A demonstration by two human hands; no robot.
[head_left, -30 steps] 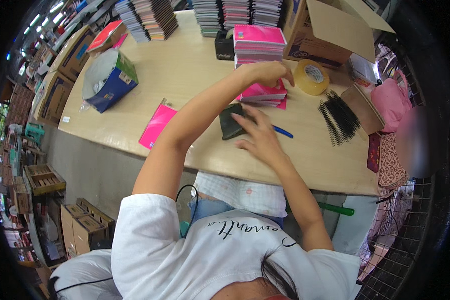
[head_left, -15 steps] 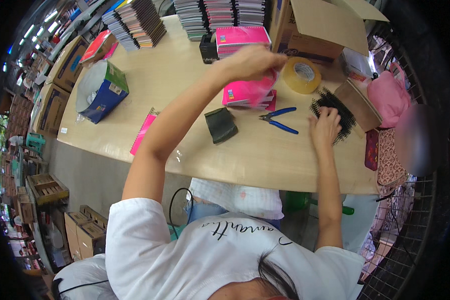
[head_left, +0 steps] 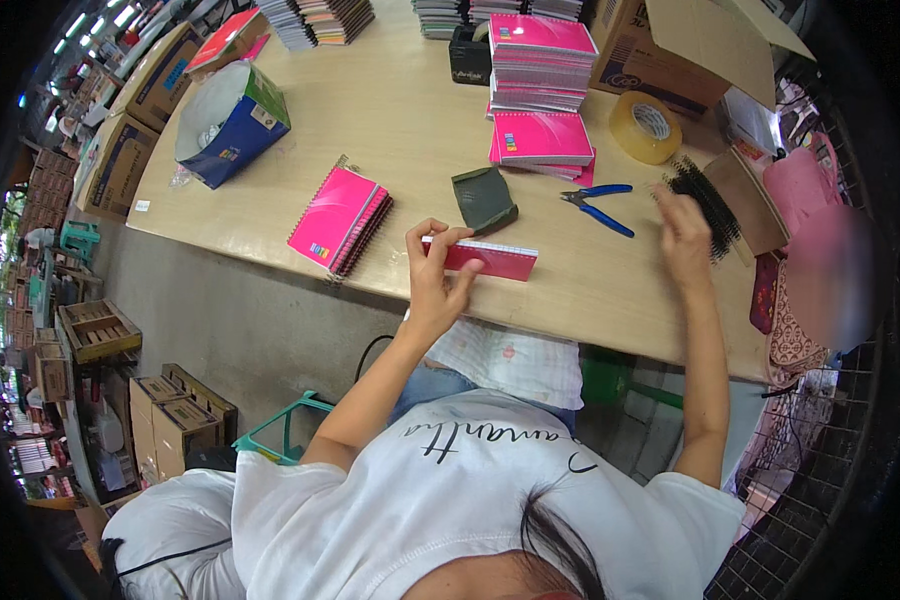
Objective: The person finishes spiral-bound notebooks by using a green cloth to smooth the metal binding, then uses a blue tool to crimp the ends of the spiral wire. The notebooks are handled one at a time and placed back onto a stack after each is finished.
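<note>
Near the front edge of the table my left hand (head_left: 438, 285) grips a pink notebook (head_left: 500, 264), held on edge with its row of punched holes upward and no coil visible in it. My right hand (head_left: 686, 235) is beside a bunch of black binding coils (head_left: 708, 205); its fingers are curled together, and what they pinch is too small to make out. A dark green block (head_left: 485, 199) lies just behind the held notebook. Between it and the coils rest blue-handled cutters (head_left: 600, 208) with their handles spread.
Coil-bound pink notebooks (head_left: 338, 215) are piled at left. Further back stand pink notebook stacks (head_left: 542, 138), a tape roll (head_left: 646, 127) and an open carton (head_left: 660, 60). A blue box with a plastic liner (head_left: 235, 135) stands far left. A pink bag (head_left: 802, 190) is at right.
My left hand has come back from the pink stack to the table's front, now holding a notebook. My right hand has shifted slightly off the coils. The view has tilted, showing more notebooks at left.
</note>
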